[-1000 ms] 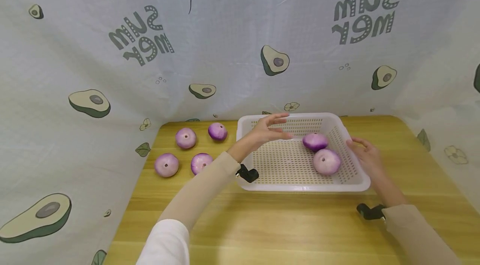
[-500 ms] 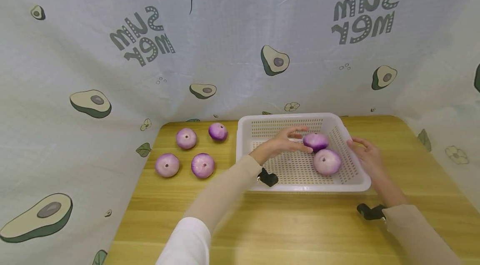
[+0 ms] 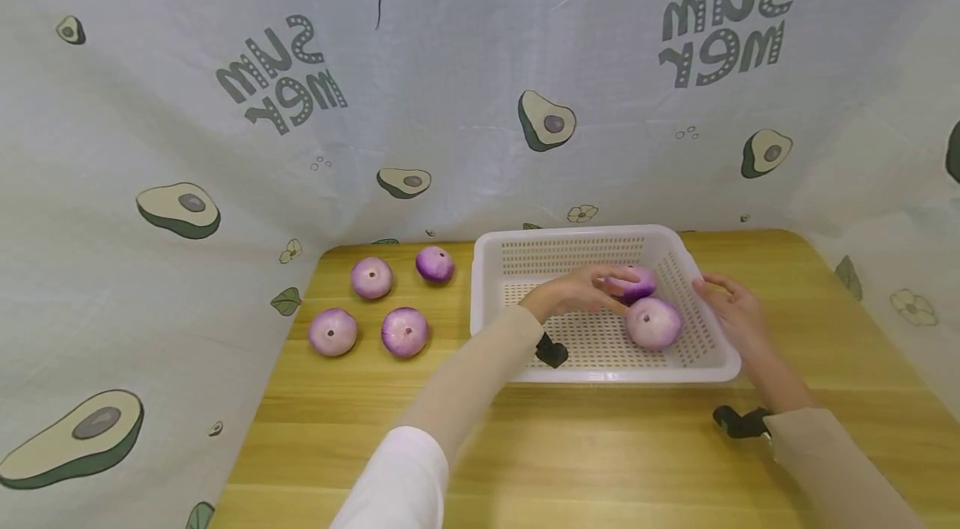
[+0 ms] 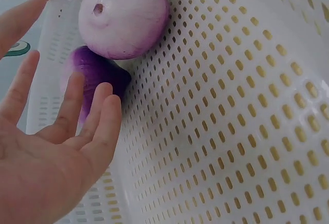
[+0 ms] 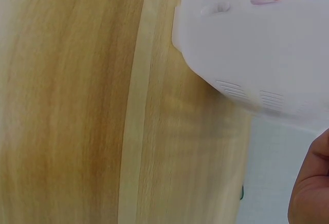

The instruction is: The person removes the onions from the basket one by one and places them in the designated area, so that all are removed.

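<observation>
Inside the white basket (image 3: 600, 375) (image 4: 205, 157) (image 5: 257, 44), my left hand (image 3: 581, 291) (image 4: 56, 157) reaches over the dark purple onion (image 3: 642, 282) (image 4: 92, 77), fingers spread and loosely bent beside it. Whether they touch it, I cannot tell. A paler onion (image 3: 654, 323) (image 4: 123, 18) lies against the purple one, near the basket's right side. At that side's rim, my right hand (image 3: 735, 316) (image 5: 313, 183) holds the basket, thumb at the edge; in the right wrist view most of this hand is cut off.
Left of the basket, several onions lie on the wooden table (image 3: 300, 429) (image 5: 77, 106): two at the back (image 3: 372, 277) (image 3: 435, 264) and two nearer (image 3: 333, 332) (image 3: 405, 332). A printed curtain (image 3: 450, 96) hangs behind and beside the table.
My left hand has moved right across the basket, from its left part to the purple onion. The right hand stays at the rim, and the onions have not moved.
</observation>
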`<state>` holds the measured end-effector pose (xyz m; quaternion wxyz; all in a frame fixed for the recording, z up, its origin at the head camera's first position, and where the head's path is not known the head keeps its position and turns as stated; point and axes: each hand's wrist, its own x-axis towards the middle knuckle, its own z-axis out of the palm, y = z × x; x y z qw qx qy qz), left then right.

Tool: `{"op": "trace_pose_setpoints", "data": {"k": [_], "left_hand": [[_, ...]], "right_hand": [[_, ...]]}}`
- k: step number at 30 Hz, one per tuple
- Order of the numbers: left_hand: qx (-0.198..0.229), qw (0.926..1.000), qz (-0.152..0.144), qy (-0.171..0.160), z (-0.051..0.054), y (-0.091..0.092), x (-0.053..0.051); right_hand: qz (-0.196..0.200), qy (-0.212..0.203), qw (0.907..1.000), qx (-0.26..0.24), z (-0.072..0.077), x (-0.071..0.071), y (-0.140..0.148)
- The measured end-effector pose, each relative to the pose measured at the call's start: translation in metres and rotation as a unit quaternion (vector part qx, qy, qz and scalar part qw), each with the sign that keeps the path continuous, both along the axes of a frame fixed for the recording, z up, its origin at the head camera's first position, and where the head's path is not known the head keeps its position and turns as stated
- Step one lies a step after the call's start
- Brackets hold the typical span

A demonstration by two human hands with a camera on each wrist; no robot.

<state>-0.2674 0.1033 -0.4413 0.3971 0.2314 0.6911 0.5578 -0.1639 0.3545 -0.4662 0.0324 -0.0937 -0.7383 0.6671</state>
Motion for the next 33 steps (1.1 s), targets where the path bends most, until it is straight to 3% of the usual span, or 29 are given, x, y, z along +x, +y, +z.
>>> {"op": "trace_pose_setpoints", "data": {"k": [6, 13, 24, 28, 33], "left_hand": [[0.008, 0.9998, -0.018, 0.005, -0.007, 0.009, 0.0], [-0.018, 0.9998, -0.003, -0.003, -0.01, 0.016, 0.001], [-0.037, 0.9988, -0.024, -0.021, -0.018, 0.025, 0.002], [-0.041, 0.9986, -0.031, -0.011, -0.021, 0.027, 0.001], [-0.049, 0.9971, -0.053, 0.027, -0.024, 0.031, 0.002]], "right_hand": [[-0.002, -0.006, 0.9997, 0.023, 0.003, -0.001, -0.002], [0.003, -0.006, 0.9977, -0.067, 0.003, -0.001, -0.001], [-0.001, -0.004, 0.9995, -0.031, 0.001, -0.002, 0.001], [-0.005, -0.005, 0.9995, -0.032, 0.002, -0.002, 0.001], [-0.014, -0.021, 0.9997, 0.0, 0.004, -0.001, -0.001]]}}
